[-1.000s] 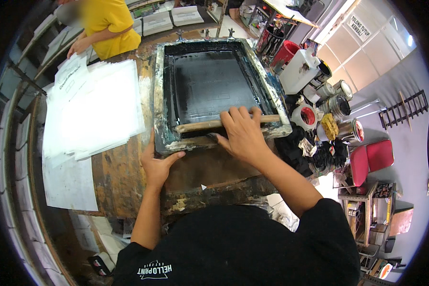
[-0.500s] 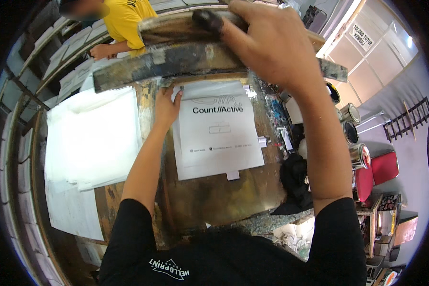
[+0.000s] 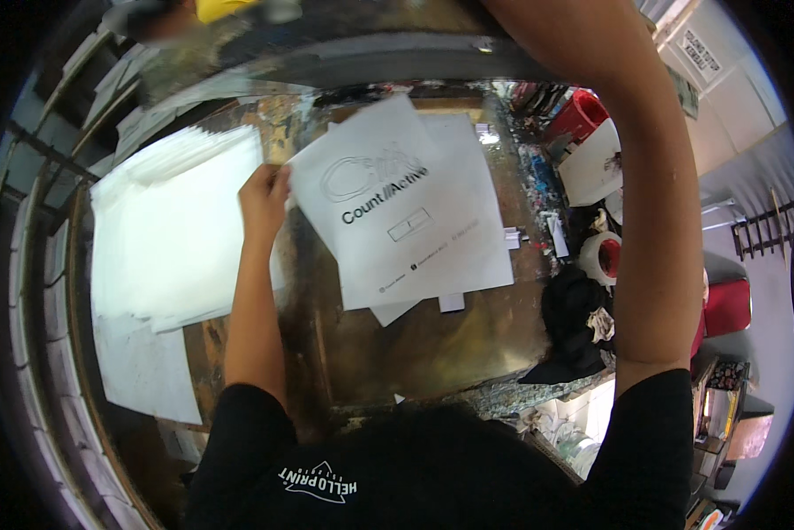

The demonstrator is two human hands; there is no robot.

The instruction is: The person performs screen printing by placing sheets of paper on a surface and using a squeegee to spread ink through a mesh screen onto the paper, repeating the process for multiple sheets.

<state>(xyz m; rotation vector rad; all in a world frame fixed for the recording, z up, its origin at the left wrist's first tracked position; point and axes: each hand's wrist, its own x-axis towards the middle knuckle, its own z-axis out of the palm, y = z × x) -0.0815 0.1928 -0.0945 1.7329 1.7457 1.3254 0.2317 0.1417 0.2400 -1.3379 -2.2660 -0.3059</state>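
A thin white printed sheet (image 3: 370, 256) with dark lettering and outlined shapes is tilted over the brown worktable. My left hand (image 3: 266, 199) pinches its upper left corner. Under it lies another pale sheet (image 3: 472, 141), showing at the right and along the bottom. Beyond them a wide dark printing-screen frame (image 3: 344, 62) is raised, spanning the top of the view. My right forearm (image 3: 582, 44) reaches up past the upper edge, so my right hand is out of sight.
A thick stack of white sheets (image 3: 176, 230) lies left of my left arm. On the right are a red bucket (image 3: 581, 115), a roll of tape (image 3: 600, 256) and a black cloth (image 3: 574, 305). Racks (image 3: 26, 291) line the left side. Another person's yellow sleeve (image 3: 220, 7) shows at the top.
The frame has gone up and away with my right hand, which has left the view. My left hand has drawn the printed sheet's corner leftward, turning it and uncovering the sheet below.
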